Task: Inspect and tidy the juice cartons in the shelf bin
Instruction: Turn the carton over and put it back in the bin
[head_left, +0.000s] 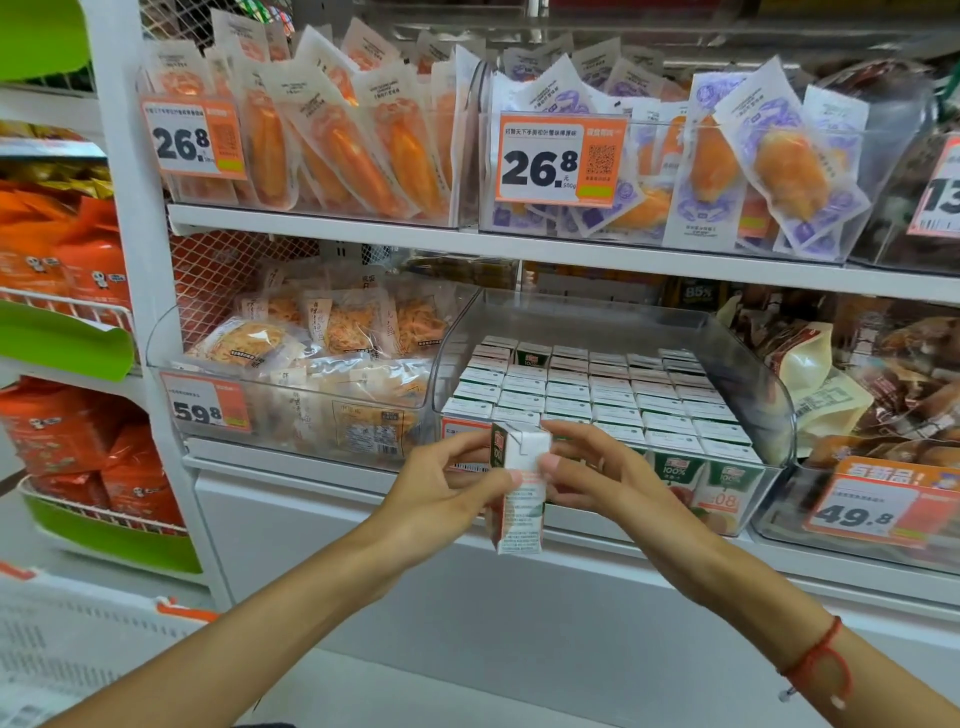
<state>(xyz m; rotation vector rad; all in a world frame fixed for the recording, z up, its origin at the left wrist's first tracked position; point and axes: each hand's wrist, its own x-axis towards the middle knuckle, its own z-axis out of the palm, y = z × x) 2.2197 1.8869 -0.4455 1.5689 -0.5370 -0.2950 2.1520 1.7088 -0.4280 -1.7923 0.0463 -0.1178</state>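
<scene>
Juice carton: small white-and-green paper juice carton (519, 488), upright at centre frame, just in front of the bin.
Left hand: my left hand (447, 493) grasps its left side.
Right hand: my right hand (602, 478) pinches its top right corner.
Bin: clear plastic shelf bin (774, 410), centre right, holding rows of matching cartons (597, 400) packed upright.
Neighbour: clear bin (166, 358) at left, holding bagged orange snacks (332, 338).

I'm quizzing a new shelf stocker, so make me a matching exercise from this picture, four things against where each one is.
Things:
1. juice carton
2. red string bracelet
3. 59.8 price tag
4. purple snack packets

Places:
A. top shelf, right bin
B. right wrist
C. between both hands
D. front of the bin left of the juice bin

Pairs: 1-C, 2-B, 3-D, 4-A
</scene>
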